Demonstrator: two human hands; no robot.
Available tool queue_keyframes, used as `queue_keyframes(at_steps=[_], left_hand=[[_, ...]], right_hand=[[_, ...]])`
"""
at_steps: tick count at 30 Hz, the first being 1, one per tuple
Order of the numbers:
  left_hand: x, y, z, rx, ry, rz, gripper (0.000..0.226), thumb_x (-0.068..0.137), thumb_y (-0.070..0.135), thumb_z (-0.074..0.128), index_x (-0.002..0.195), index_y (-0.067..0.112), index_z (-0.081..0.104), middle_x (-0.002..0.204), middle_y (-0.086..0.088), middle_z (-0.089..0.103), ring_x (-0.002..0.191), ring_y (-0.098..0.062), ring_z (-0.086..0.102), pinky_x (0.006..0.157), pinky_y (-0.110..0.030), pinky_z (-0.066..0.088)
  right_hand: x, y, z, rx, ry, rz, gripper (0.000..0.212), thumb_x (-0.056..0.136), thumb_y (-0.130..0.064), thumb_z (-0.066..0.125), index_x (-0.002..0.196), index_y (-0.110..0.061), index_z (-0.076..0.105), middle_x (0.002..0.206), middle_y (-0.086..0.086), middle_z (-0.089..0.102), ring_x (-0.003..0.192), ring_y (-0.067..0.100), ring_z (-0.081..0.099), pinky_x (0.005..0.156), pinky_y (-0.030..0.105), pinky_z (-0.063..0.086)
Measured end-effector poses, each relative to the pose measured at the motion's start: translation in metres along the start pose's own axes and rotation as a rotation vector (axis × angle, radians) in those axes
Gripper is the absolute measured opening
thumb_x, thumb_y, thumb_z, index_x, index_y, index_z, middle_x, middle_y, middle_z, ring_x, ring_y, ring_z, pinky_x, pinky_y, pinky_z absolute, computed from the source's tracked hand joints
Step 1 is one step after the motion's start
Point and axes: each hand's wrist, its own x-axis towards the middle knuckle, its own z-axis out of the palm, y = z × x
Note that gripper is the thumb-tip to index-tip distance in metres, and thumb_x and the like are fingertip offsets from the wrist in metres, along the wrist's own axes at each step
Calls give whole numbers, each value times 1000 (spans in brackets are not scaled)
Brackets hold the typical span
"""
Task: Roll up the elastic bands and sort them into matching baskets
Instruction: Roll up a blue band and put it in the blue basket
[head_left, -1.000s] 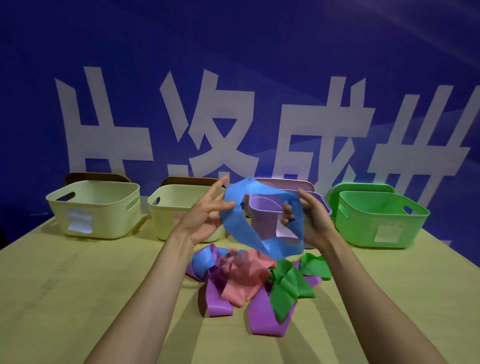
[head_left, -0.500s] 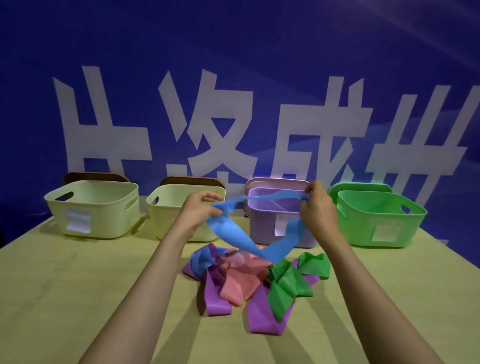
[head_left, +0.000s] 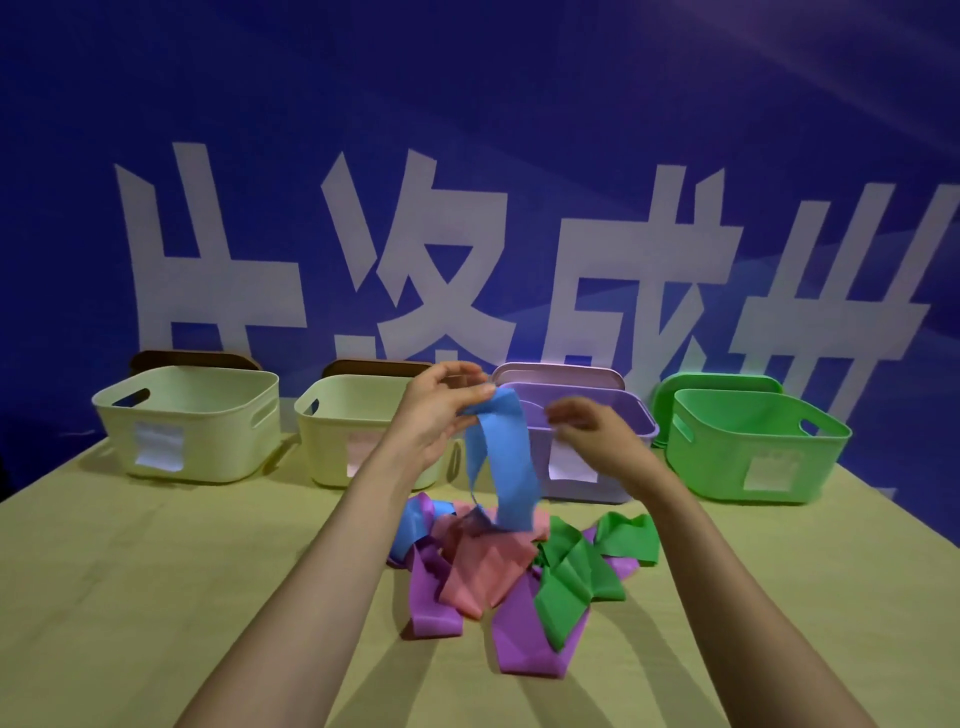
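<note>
My left hand (head_left: 441, 415) pinches the top end of a blue elastic band (head_left: 501, 457), which hangs down in a loop to the pile below. My right hand (head_left: 592, 436) is a little to the right of the band, blurred, fingers loosely curled and holding nothing. The pile on the table holds a pink band (head_left: 483, 566), purple bands (head_left: 524, 639), a green band (head_left: 576, 577) and another blue band (head_left: 410, 530). Behind stand two cream baskets (head_left: 187, 415) (head_left: 337, 421), a purple basket (head_left: 628, 415) and a green basket (head_left: 753, 447).
The baskets stand in a row along the far edge of the wooden table (head_left: 130, 597), each with a white label. Matching lids lean behind them against a blue banner wall with large white characters.
My right hand has let go of the blue band and drawn down and slightly left. The band, stretched between both hands before, now hangs from my left hand alone.
</note>
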Motion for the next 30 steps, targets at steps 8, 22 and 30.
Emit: queue_keyframes(at_steps=[8,22,30], left_hand=[[3,-2,13,241,-63,120,12,82,10,71,87,15,62,85,3,64,83,-13,61,67,-24,49],[2,11,31,304,-31,378,14,88,18,66,102,21,68,97,1,72,96,-15,67,88,-35,54],[-6,26,35,329,-203,316,18,97,31,48,113,26,56,107,-2,67,99,-16,65,87,-35,55]], right_hand=[[-13,-41,-6,212,-5,-192,19,87,-6,66,99,-20,65,91,14,68,84,22,67,81,31,57],[4,-83,-26,396,323,-325,15,88,-12,65,80,-24,64,79,-6,64,77,6,57,70,18,46],[-2,-88,-42,180,192,-363,14,92,-22,61,100,-13,67,92,5,67,89,15,60,83,36,52]])
